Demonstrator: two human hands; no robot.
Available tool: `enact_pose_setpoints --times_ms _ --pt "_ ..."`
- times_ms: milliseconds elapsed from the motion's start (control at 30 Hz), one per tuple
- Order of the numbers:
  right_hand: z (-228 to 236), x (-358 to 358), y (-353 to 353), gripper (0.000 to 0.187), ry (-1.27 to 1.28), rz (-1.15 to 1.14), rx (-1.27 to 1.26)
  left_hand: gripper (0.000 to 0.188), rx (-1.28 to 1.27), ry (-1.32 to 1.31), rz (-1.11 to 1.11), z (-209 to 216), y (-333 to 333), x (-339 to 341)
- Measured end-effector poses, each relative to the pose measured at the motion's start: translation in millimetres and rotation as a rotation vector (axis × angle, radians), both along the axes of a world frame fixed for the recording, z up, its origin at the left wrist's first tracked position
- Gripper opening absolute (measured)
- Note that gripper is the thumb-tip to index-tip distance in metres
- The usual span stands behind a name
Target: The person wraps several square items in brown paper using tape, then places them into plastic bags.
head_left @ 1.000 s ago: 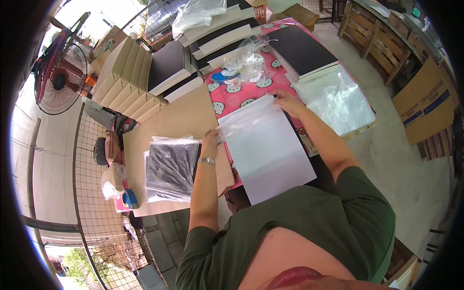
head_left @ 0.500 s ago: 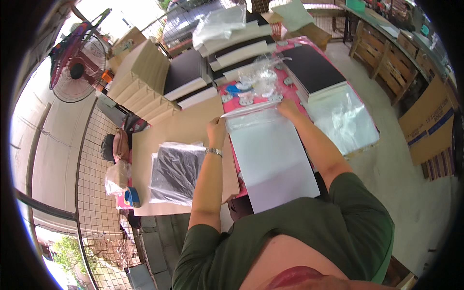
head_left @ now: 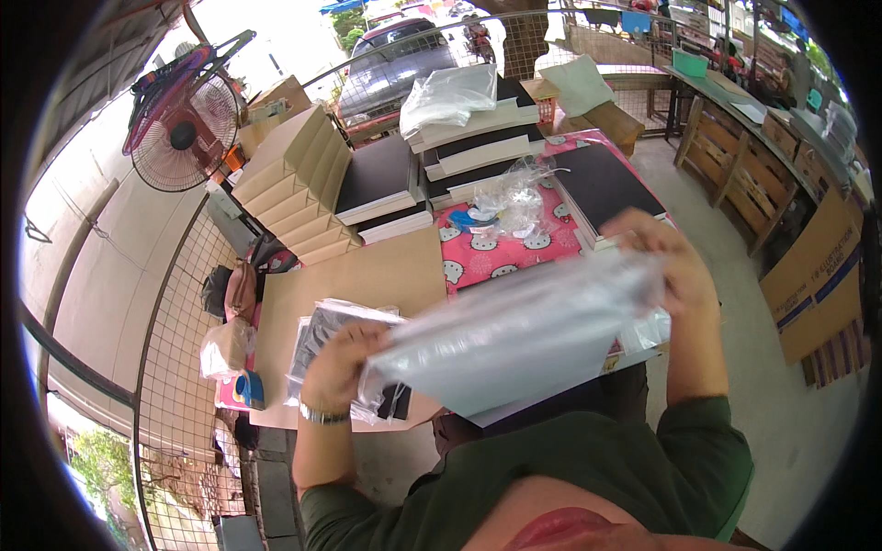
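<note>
Between my two hands hangs a white board in a clear plastic sleeve (head_left: 514, 335), tilted and smeared by motion, its near end close to my body. My left hand (head_left: 338, 365) is closed on one corner of the plastic, above black sheets in clear plastic (head_left: 323, 331). At the opposite corner, my right hand (head_left: 675, 262) grips the plastic edge, in front of a stack of black-topped boards (head_left: 602, 184). Part of the table and some clear plastic on the right are hidden behind the sleeve.
Brown paper-wrapped bundles (head_left: 294, 184), several stacks of black and white boards (head_left: 377, 174) and crumpled clear plastic (head_left: 514, 197) sit on the pink-covered table (head_left: 496, 255). Brown board (head_left: 395, 266) lies at left. A fan (head_left: 184, 133) stands far left; a flat carton (head_left: 818, 266) leans at right.
Both hands have spread apart and come nearer my body, lifting and turning the sleeved board off the table. My head view has shifted, showing more of the far background.
</note>
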State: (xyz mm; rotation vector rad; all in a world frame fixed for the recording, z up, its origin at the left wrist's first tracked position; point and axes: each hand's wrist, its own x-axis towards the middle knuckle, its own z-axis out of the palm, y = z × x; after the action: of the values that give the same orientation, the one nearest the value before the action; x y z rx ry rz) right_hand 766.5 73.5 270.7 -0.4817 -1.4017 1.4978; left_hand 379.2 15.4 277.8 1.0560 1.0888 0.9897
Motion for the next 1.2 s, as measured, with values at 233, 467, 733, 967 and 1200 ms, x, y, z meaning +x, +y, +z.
enact_pose_setpoints --times_ms 233,467,733,967,1200 --pt "-24 47 -71 0.035 0.074 0.045 -0.171 0.016 -0.240 -0.006 -0.258 -7 -67 6" --pt "-3 39 -74 0.037 0.116 0.104 -0.186 0.010 -0.092 -0.050 -0.028 15 -49 13" --pt "-101 46 -74 0.040 0.016 0.038 -0.616 0.021 0.225 0.244 -0.423 -45 -50 6" --pt "-221 44 -66 0.039 0.085 0.084 -0.893 0.023 -0.636 -0.630 -0.242 -200 -45 -6" --pt "-275 27 -77 0.023 -0.023 -0.129 -0.957 0.033 -0.512 -0.126 -0.048 -303 -76 -3"
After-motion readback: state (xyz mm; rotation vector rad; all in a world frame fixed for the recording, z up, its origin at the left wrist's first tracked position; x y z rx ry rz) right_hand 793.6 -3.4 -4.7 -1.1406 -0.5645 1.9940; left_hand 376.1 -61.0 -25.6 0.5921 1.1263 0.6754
